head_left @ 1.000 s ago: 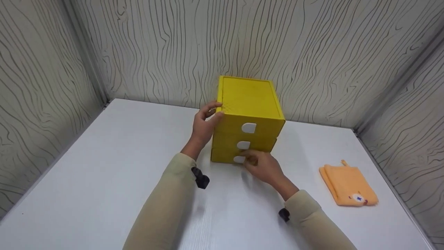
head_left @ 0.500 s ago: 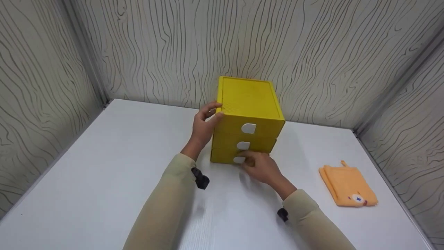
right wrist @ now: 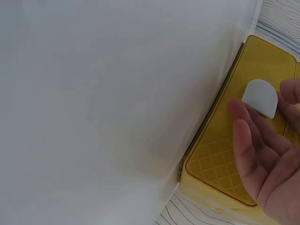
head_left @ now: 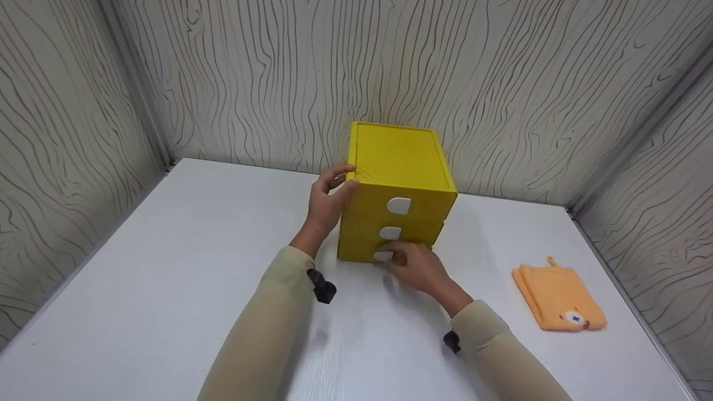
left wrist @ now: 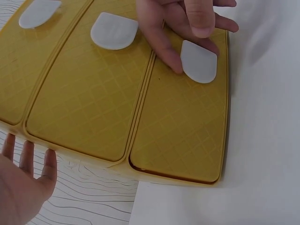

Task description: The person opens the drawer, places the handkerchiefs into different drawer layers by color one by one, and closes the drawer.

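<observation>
A yellow box of three stacked drawers (head_left: 398, 153) stands against the back wall. Each drawer front bears a white rounded handle. At the box's upper left front edge, my left hand (head_left: 326, 203) rests with its thumb towards the front; the left wrist view shows its fingertips touching the side. My right hand (head_left: 415, 267) is at the bottom drawer, its curled fingers on either side of the white handle (left wrist: 199, 62). From the right wrist, that same handle (right wrist: 260, 97) shows between the fingers. All the drawers look closed.
On the white table (head_left: 184, 267), a folded orange cloth (head_left: 562, 298) with an embroidered face lies to the right. Wood-grain patterned panels (head_left: 267, 83) rise at the back and both sides. The middle drawer handle (head_left: 390, 233) sits just above my right hand.
My right hand has shifted slightly left along the bottom drawer front, its fingers closer about the handle. My left hand and the box stay in place.
</observation>
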Action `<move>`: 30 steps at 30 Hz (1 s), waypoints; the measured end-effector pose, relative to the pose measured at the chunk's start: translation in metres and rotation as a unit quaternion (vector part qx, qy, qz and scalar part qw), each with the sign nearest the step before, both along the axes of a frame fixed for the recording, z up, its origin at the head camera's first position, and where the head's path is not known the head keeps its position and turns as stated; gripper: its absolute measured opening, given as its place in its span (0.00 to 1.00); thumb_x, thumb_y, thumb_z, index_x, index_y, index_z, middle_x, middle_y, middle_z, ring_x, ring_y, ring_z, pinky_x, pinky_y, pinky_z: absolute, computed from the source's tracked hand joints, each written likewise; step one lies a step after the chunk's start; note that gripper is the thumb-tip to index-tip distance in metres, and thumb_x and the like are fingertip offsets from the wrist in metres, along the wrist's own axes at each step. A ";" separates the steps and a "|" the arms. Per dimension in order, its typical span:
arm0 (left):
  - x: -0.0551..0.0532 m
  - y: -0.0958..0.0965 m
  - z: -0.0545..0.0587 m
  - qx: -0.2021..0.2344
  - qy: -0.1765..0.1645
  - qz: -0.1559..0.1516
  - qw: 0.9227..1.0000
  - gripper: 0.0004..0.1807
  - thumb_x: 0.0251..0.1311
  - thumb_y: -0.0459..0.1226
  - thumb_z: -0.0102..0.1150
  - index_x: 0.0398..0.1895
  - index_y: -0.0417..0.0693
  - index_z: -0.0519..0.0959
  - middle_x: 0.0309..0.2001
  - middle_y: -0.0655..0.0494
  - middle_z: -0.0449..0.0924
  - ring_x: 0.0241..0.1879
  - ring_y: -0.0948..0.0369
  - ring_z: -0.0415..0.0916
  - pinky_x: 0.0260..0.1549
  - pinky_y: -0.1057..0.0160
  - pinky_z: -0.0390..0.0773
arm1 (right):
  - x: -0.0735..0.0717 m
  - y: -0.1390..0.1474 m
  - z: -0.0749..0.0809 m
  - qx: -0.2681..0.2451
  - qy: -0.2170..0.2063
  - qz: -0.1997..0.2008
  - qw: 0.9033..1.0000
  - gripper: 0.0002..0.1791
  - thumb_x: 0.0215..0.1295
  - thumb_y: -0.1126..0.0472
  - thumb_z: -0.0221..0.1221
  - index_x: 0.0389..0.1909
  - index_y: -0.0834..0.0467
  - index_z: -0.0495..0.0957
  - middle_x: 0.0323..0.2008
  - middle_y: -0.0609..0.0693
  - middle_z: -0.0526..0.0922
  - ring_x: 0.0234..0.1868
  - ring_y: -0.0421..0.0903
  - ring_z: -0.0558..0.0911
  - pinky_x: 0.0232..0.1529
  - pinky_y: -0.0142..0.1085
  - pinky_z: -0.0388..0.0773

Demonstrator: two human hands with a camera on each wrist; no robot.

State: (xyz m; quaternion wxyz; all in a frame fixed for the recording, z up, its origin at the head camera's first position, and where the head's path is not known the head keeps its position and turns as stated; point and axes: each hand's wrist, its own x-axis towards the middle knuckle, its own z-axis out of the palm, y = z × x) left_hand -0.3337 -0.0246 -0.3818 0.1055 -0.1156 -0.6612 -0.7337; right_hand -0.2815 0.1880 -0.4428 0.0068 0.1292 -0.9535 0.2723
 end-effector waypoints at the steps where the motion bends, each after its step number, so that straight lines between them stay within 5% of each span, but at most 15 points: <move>1: 0.000 0.000 0.000 0.001 0.001 0.001 1.000 0.20 0.59 0.47 0.60 0.54 0.55 0.77 0.68 0.59 0.66 0.64 0.55 0.67 0.57 0.56 0.74 | -0.001 -0.001 0.000 0.001 0.004 0.000 1.000 0.14 0.59 0.56 0.63 0.46 0.42 0.83 0.39 0.37 0.85 0.39 0.41 0.78 0.52 0.43 0.78; 8: 0.000 -0.001 -0.001 -0.001 0.007 0.014 1.000 0.19 0.58 0.45 0.59 0.53 0.55 0.78 0.68 0.59 0.66 0.62 0.56 0.69 0.55 0.57 0.76 | -0.006 -0.005 -0.002 0.002 0.040 0.006 0.999 0.13 0.60 0.62 0.61 0.44 0.45 0.85 0.40 0.39 0.87 0.44 0.40 0.84 0.52 0.42 0.78; 30: -0.001 0.001 -0.001 -0.012 0.000 0.009 1.000 0.20 0.59 0.49 0.60 0.54 0.57 0.77 0.68 0.61 0.65 0.64 0.54 0.67 0.57 0.56 0.75 | -0.007 -0.004 -0.002 -0.007 0.063 0.010 0.998 0.14 0.60 0.65 0.61 0.42 0.46 0.87 0.38 0.39 0.88 0.42 0.39 0.82 0.53 0.40 0.78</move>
